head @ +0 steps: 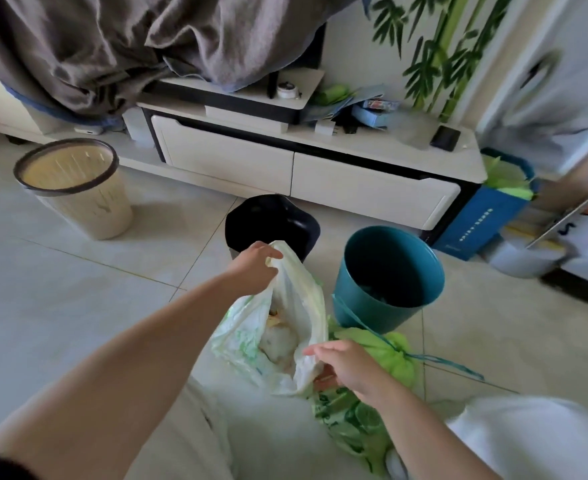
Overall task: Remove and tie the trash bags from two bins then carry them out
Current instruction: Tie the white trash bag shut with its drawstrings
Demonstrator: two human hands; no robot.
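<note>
A white plastic trash bag (287, 320) with green print stands open on the floor, rubbish showing inside. My left hand (256, 268) pinches its far top edge and holds it up. My right hand (346, 363) grips the near edge of the same bag. Beside it on the right lies a green trash bag (387, 351), cinched shut by a blue drawstring. Behind that stands a teal bin (389, 282), tilted toward me, with no bag in it. A cream bin (77, 188) with a dark rim stands at the far left without a liner.
A black stool (271, 220) sits just behind the white bag. A low white TV cabinet (303, 174) runs along the back, grey cloth draped above it. A blue paper bag (483, 216) leans at its right end. My knees frame the bottom.
</note>
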